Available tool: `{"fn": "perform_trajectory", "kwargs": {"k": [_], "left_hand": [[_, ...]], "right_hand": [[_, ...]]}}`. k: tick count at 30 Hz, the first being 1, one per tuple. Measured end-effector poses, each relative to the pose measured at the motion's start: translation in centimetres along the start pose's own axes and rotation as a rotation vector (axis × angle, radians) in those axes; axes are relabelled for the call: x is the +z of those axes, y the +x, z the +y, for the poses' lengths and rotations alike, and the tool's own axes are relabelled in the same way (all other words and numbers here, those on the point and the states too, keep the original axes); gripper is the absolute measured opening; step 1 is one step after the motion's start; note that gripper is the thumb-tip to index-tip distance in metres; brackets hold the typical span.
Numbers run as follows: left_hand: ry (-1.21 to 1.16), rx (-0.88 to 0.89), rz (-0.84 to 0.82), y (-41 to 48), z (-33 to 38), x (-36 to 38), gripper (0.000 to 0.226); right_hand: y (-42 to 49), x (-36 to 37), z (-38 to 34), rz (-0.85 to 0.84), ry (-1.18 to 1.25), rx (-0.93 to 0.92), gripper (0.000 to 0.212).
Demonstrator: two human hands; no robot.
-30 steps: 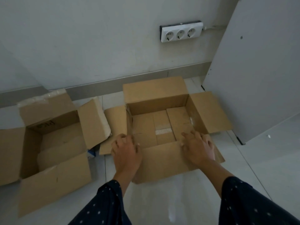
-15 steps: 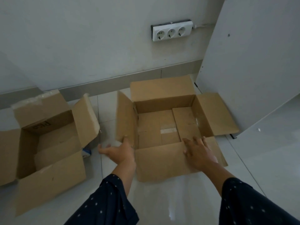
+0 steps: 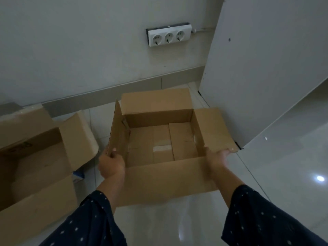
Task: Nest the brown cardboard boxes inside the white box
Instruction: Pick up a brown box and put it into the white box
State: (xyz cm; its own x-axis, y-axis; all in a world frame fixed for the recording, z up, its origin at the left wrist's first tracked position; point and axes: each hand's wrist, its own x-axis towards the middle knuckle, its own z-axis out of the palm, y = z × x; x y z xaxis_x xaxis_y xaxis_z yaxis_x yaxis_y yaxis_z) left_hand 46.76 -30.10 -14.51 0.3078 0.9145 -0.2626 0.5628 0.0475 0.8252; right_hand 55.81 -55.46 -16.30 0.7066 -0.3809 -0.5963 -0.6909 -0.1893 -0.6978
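Note:
An open brown cardboard box [image 3: 159,142] sits in front of me on the white tiled floor, empty inside, with its flaps spread. My left hand [image 3: 111,165] grips the near corner of its left flap, which stands upright. My right hand [image 3: 215,159] holds the near edge of the right flap from below. A second, larger open brown box [image 3: 35,157] lies to the left, tilted toward me. No white box shows in this view.
A grey wall with a triple socket [image 3: 169,35] runs behind the boxes. A white panel [image 3: 266,68] stands close on the right. A small blue item [image 3: 78,176] peeks from under the left box. Glossy floor [image 3: 284,166] extends to the right.
Both hands left the front flap. The left hand went to the left flap and raised it upright; the right hand moved out to the right flap's near edge.

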Motion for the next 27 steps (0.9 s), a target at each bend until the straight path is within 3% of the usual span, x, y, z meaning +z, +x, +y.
{"fn": "perform_trajectory", "kwargs": {"k": [4,7,9,18,23,27], "left_hand": [[-0.034,0.001,-0.013,-0.1,0.2,-0.2,0.031],[-0.078,-0.008,-0.024,-0.5,0.5,-0.6,0.031],[-0.105,-0.006,-0.04,-0.7,0.7,-1.2,0.031],[-0.176,0.071,-0.079,-1.7,5.4,-7.6,0.035],[-0.286,0.101,-0.058,-2.0,9.0,-13.9,0.019],[-0.341,0.138,0.003,-1.3,11.3,-21.1,0.027]], "right_hand": [[-0.2,0.4,-0.4,0.149,0.236,-0.022,0.093],[-1.1,0.8,-0.5,0.154,-0.02,-0.239,0.055],[-2.0,0.8,-0.8,0.174,-0.177,-0.378,0.042],[-8.3,-1.2,-5.7,0.206,-0.144,-0.58,0.042],[-14.8,-2.0,-8.9,0.171,-0.001,-0.657,0.041],[-21.0,-1.0,-10.9,0.126,0.067,-0.731,0.038]]}}
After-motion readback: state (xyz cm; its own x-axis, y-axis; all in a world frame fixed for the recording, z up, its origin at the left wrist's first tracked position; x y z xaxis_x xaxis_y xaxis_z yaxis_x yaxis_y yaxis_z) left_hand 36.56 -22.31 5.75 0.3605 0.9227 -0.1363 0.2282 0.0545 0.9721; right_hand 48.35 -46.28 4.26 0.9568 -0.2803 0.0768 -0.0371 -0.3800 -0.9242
